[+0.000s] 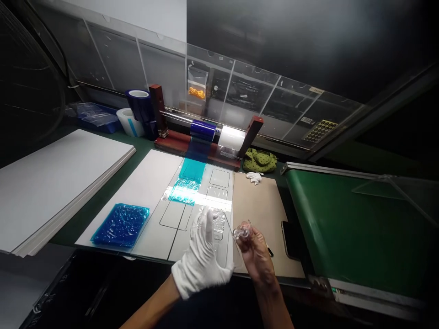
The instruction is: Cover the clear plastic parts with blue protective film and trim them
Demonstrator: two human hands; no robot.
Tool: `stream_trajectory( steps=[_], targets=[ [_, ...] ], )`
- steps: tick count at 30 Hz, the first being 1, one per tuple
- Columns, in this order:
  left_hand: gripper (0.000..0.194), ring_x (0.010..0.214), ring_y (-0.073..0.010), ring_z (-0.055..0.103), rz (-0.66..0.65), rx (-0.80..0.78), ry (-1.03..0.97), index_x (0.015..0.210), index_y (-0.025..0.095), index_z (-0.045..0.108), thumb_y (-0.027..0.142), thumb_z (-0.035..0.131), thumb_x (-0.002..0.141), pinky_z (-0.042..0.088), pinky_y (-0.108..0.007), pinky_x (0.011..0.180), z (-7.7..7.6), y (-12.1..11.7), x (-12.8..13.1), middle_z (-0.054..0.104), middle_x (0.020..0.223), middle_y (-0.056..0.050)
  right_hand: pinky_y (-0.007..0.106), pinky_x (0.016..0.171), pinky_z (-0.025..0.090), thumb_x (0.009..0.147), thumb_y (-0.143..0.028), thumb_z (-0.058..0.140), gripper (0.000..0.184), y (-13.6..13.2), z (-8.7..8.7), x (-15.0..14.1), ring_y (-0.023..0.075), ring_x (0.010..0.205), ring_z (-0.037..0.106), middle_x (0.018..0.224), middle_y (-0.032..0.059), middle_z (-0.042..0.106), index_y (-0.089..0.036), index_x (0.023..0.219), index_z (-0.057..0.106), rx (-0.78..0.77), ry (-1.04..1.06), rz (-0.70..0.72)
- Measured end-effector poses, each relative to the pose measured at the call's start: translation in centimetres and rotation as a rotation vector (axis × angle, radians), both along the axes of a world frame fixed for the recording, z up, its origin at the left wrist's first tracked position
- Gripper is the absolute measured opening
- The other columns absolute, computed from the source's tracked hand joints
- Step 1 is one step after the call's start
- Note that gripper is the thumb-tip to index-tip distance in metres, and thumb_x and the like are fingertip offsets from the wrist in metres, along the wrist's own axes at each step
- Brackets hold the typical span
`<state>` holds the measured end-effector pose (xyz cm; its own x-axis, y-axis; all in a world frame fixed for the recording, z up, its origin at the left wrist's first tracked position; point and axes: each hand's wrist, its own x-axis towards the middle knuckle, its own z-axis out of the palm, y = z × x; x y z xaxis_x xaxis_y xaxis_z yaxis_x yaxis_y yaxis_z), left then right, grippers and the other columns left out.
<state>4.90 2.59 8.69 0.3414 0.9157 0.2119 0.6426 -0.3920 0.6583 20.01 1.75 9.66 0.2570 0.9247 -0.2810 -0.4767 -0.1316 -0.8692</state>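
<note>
My left hand (202, 256) wears a white glove. Its fingers stretch out over the outlined board (152, 233), with the fingertips at a piece of transparent film (219, 221) lying there; whether they touch it is hard to see. Bare, my right hand (255, 253) is closed on a small crumpled piece of transparent film (242, 233) above the brown board (257, 210). Beyond the left hand, a turquoise film strip (194, 169) runs down from a blue film roll (203, 130) onto the outlined board. A stack of blue film pieces (120, 225) rests at the left.
A red wooden stand (178, 141) carries the blue roll and a white roll (231, 138). More rolls (128, 121) stand left of it. A white sheet stack (61, 178) lies left; a phone (291, 240), green pouch (259, 161) and green conveyor belt (346, 228) are right.
</note>
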Motion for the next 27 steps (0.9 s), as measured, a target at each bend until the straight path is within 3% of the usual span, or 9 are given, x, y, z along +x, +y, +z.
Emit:
stream_trajectory(
  steps=[2,5,8,12,16,22,25,27],
  targets=[
    [0.117,0.134,-0.0354,0.025,-0.03,0.06,0.009,0.141,0.012,-0.022,0.033,0.062,0.062,0.037,-0.051,0.1,0.2,-0.5,-1.7,0.017,0.148,-0.021,0.022,0.046,0.024,0.07,-0.055,0.067,0.036,-0.8,-0.6,0.7,0.0094,0.059,0.036,0.075,0.0013,0.051,-0.02,0.078,0.071,-0.073,-0.089,-0.057],
    [0.115,0.12,-0.0326,0.042,-0.097,0.166,0.069,0.14,0.013,-0.024,0.03,0.06,0.064,0.04,-0.048,0.094,0.8,-0.7,-4.3,0.036,0.137,-0.02,0.022,0.046,0.02,0.078,-0.061,0.054,0.048,-2.0,-0.9,1.1,0.0094,0.056,0.032,0.074,0.0006,0.048,-0.018,0.094,0.07,-0.132,-0.4,-0.112],
    [0.109,0.117,-0.0333,0.043,-0.164,0.25,0.178,0.144,0.023,-0.014,0.029,0.06,0.064,0.037,-0.048,0.093,1.8,-0.9,-6.2,0.034,0.137,-0.018,0.023,0.051,0.025,0.086,-0.058,0.044,0.05,-2.8,0.1,-0.5,0.0093,0.054,0.033,0.065,-0.002,0.044,-0.017,0.101,0.066,-0.054,-0.605,0.097],
    [0.095,0.111,-0.0397,0.045,-0.189,0.218,0.394,0.142,0.038,0.018,0.035,0.064,0.059,0.039,-0.049,0.081,3.4,-1.4,-7.7,0.032,0.138,-0.018,0.024,0.057,0.031,0.09,-0.053,0.036,0.05,-2.8,1.6,-3.7,0.0097,0.052,0.036,0.052,-0.005,0.038,-0.013,0.094,0.066,0.029,-0.627,0.364],
    [0.084,0.099,-0.0383,0.049,-0.192,0.145,0.526,0.134,0.032,0.038,0.04,0.065,0.055,0.039,-0.047,0.074,4.7,-2.0,-8.7,0.045,0.123,-0.02,0.023,0.052,0.028,0.09,-0.046,0.041,0.04,-3.2,2.1,-6.2,0.0093,0.051,0.036,0.053,-0.0045,0.04,-0.014,0.082,0.064,0.059,-0.856,0.364],
    [0.063,0.079,-0.0342,0.053,-0.171,0.092,0.808,0.112,0.016,0.059,0.033,0.064,0.052,0.038,-0.046,0.065,6.4,-2.7,-8.1,0.056,0.093,-0.019,0.026,0.059,0.03,0.092,-0.027,0.037,0.029,-5.0,2.5,-10.4,0.014,0.059,0.049,0.067,0.0043,0.058,-0.016,0.081,0.061,0.093,-1.529,0.36],
    [0.065,0.083,-0.037,0.053,-0.173,0.14,0.769,0.113,0.015,0.059,0.032,0.066,0.05,0.039,-0.05,0.068,6.4,-2.9,-8.8,0.055,0.096,-0.02,0.026,0.058,0.029,0.092,-0.03,0.035,0.031,-5.7,3.0,-11.0,0.0137,0.057,0.048,0.066,0.0042,0.057,-0.016,0.08,0.06,0.058,-1.502,0.298],
    [0.076,0.088,-0.038,0.053,-0.204,0.177,0.615,0.124,0.023,0.051,0.032,0.067,0.05,0.04,-0.051,0.07,5.6,-3.2,-10.1,0.052,0.109,-0.02,0.025,0.055,0.028,0.092,-0.036,0.037,0.033,-6.1,3.2,-10.7,0.0114,0.053,0.043,0.06,0.0007,0.051,-0.016,0.077,0.058,0.05,-1.263,0.263]
  ],
)
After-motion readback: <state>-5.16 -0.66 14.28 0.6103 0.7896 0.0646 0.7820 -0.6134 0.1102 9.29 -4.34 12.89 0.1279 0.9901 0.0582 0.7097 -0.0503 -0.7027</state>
